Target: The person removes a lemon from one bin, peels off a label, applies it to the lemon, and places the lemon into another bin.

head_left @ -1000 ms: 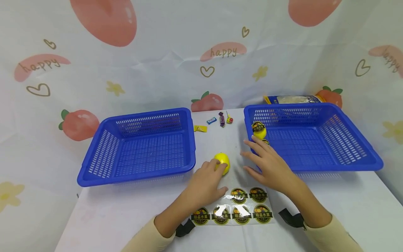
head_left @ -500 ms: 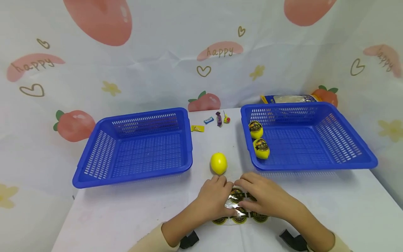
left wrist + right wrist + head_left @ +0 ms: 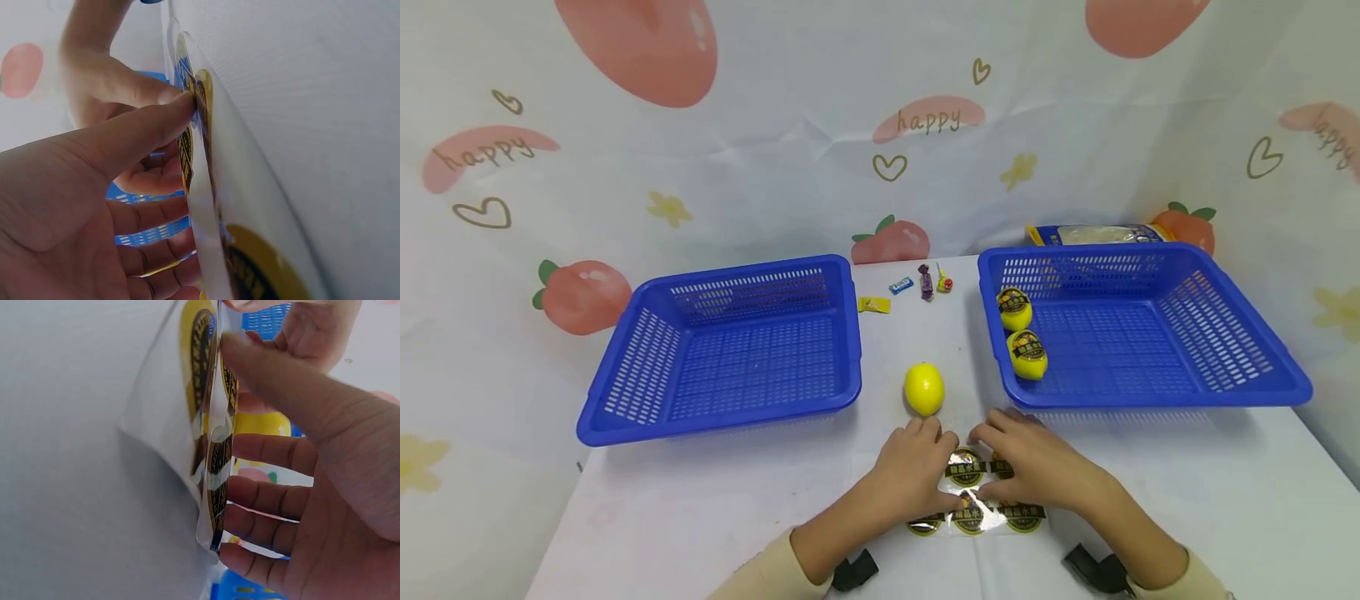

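Note:
Both hands are on a clear sheet of round black-and-gold stickers lying on the table. My left hand touches its left part, with the thumb against a sticker and the other fingers slightly bent on the sheet. Opposite it, my right hand rests its fingertips on the right part, the thumb apart from the other fingers. The two thumbs are close together. In the right wrist view the sheet's near edge bows up off the table. A yellow lemon without a visible sticker lies just beyond the hands.
A blue basket stands on the left. Another blue basket on the right holds two stickered lemons along its left wall. Between them lie a yellow packet and several small wrapped sweets. A bag sits behind the right basket.
My left hand has left the lemon and come back to the sticker sheet. My right hand has moved from the right basket's edge to the sheet. Over the last half second both barely shift.

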The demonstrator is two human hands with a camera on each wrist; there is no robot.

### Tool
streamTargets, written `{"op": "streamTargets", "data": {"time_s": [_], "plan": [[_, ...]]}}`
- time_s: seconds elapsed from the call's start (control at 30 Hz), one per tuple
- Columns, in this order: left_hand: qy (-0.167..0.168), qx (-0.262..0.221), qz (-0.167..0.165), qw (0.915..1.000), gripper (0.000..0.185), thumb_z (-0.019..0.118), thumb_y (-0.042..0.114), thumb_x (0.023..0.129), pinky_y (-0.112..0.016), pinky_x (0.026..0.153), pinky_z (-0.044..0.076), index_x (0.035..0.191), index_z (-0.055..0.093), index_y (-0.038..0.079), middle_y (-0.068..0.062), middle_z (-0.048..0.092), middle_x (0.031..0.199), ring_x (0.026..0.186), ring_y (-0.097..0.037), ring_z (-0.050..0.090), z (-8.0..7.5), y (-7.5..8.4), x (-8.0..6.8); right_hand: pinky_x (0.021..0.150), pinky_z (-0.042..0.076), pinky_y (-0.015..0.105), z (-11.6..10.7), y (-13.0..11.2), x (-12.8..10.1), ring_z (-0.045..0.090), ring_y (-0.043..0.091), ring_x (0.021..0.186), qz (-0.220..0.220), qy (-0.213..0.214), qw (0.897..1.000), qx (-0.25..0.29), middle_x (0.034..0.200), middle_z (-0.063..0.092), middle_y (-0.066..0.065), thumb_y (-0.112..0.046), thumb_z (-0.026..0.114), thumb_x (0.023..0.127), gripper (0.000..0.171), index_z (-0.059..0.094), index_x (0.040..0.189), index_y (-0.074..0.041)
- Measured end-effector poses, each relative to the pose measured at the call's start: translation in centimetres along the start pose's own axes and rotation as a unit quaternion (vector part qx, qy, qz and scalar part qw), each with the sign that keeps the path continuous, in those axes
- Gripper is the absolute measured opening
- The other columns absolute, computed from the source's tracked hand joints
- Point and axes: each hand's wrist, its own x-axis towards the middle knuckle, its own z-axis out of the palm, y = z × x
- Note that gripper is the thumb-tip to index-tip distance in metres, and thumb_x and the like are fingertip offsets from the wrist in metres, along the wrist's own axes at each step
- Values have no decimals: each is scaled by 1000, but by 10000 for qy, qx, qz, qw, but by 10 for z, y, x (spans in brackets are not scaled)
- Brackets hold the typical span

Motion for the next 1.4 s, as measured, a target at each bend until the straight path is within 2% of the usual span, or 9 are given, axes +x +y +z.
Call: {"op": "streamTargets", "data": {"time_s": [0.3,0.5,0.7,0.97,1.27,1.33,1.4], "plan": [[102,-269,55,9996,52,82,49,79,-25,64,40,114,63,15,1,51,94,84,-14,47,-2,-2,1,70,47,28,2,4,0,45,6,80,-36,69,10000,-47,92,49,-11,-39,90,71,51,66,110,-16],[241,-489,117,9984,43,80,45,83,-24,63,40,110,65,15,3,52,91,82,-13,47,0,-4,2,68,46,27,2,3,0,44,7,80,-17,73,10000,-39,92,49,-11,-39,91,71,51,67,110,-17],[335,-836,116,9959,33,78,37,84,-22,63,41,107,67,16,4,53,89,79,-11,48,0,-5,3,68,45,28,1,4,1,44,8,80,-49,108,9999,-30,92,50,-10,-37,91,70,50,67,110,-17],[250,-1496,92,9884,18,79,29,86,-15,61,40,98,68,21,11,54,82,71,-1,49,-4,-4,4,68,44,29,2,4,1,44,9,81,-22,76,10000,-6,94,51,-9,-37,91,70,52,66,111,-16],[141,-1807,184,9833,13,77,27,88,-14,63,42,95,67,22,12,57,82,73,0,51,-6,-5,5,68,43,29,3,4,1,43,10,81,16,84,9999,52,94,51,-10,-36,92,70,52,66,110,-16],[69,-2045,128,9788,11,76,27,89,-15,64,42,92,67,23,14,57,81,73,1,52,-11,-6,4,68,43,30,3,4,1,44,10,82,26,95,9999,63,94,51,-10,-36,92,70,52,66,110,-16],[56,-2395,42,9709,10,75,26,90,-16,65,44,90,66,23,15,57,79,73,1,53,-17,-9,3,68,44,29,3,4,1,44,10,82,45,97,9999,80,93,50,-10,-35,92,70,51,66,110,-16]]}}
